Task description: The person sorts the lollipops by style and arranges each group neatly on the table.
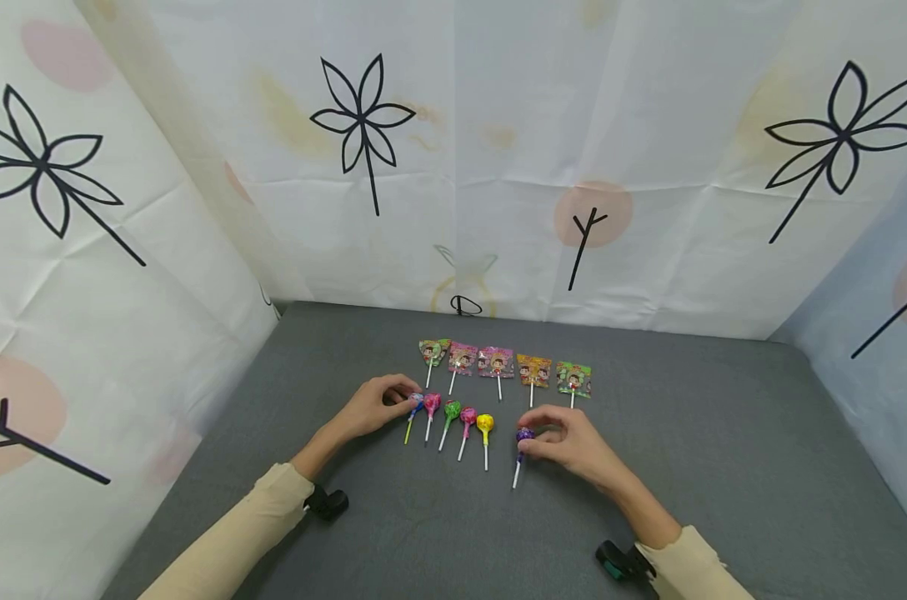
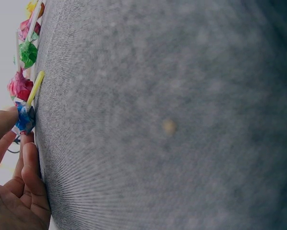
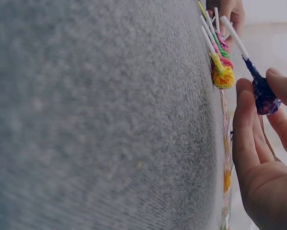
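My left hand (image 1: 378, 406) pinches the head of a blue-wrapped lollipop (image 2: 26, 118) with a yellow stick, at the left end of the front row. Beside that one lie a pink lollipop (image 1: 432, 403), a green lollipop (image 1: 452, 409), a darker pink lollipop (image 1: 468, 416) and a yellow lollipop (image 1: 485, 423), sticks toward me. Right of the row, my right hand (image 1: 573, 446) holds a purple lollipop (image 3: 264, 95) by its wrapped head between thumb and fingers. Its white stick points toward me, and in the right wrist view it stands off the grey surface.
Behind the front row lies a second row of flat-bagged lollipops, among them a green bag (image 1: 433, 350), a pink bag (image 1: 495, 362) and an orange bag (image 1: 533, 370). The grey tabletop (image 1: 724, 450) meets a white patterned cloth (image 1: 498, 125) at the back and sides.
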Action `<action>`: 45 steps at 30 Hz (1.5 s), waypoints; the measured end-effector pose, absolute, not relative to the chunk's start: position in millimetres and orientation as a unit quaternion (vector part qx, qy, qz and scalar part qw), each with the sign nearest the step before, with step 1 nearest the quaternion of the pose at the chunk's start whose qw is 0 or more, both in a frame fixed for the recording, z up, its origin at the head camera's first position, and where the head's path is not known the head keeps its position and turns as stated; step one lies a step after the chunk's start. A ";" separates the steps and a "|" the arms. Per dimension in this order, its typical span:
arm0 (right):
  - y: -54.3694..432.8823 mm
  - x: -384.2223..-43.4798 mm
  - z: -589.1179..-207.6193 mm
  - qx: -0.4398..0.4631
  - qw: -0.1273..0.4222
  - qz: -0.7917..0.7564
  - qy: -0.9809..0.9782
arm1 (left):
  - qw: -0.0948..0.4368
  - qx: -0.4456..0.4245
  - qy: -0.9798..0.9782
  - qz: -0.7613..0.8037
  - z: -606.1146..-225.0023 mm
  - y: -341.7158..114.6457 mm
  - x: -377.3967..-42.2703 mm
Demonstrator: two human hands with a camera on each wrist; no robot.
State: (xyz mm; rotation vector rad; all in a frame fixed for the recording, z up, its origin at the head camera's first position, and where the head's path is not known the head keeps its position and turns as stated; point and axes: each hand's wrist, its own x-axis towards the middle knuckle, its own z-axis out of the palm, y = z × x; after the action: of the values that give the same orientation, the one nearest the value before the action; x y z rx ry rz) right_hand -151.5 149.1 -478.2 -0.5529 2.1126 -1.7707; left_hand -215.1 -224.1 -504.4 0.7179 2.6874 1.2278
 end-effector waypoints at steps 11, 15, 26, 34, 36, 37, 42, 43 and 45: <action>137.6 -158.7 -480.1 -0.186 0.127 -0.587 0.778 | 0.053 0.234 0.885 0.400 -504.1 -222.9 -214.3; 132.0 -161.1 -479.9 -0.185 0.118 -0.593 0.775 | 0.053 0.230 0.887 0.396 -503.8 -222.3 -213.5; 125.0 -164.5 -483.5 -0.174 0.104 -0.582 0.787 | 0.049 0.236 0.886 0.396 -501.8 -224.0 -212.8; 119.7 -165.7 -482.9 -0.173 0.093 -0.572 0.796 | 0.060 0.227 0.888 0.395 -500.9 -222.9 -213.2; 118.3 -166.0 -482.0 -0.169 0.092 -0.574 0.796 | 0.060 0.227 0.888 0.395 -500.5 -222.6 -212.7; 117.8 -166.1 -481.7 -0.169 0.092 -0.576 0.794 | 0.060 0.227 0.888 0.395 -500.5 -222.7 -212.7; 115.5 -167.2 -482.8 -0.169 0.091 -0.577 0.794 | 0.055 0.232 0.885 0.400 -500.0 -223.5 -212.6; 115.2 -167.5 -483.3 -0.168 0.091 -0.575 0.796 | 0.054 0.233 0.884 0.401 -500.2 -223.8 -212.7; 114.8 -168.0 -483.9 -0.164 0.092 -0.570 0.800 | 0.053 0.235 0.883 0.402 -500.1 -224.2 -212.7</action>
State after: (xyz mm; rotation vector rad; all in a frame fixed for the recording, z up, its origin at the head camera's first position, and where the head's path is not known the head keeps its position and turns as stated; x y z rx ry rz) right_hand -168.0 114.8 -483.9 -0.4884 2.3756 -1.6924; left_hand -212.7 -224.2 -500.1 0.7144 2.6857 1.2225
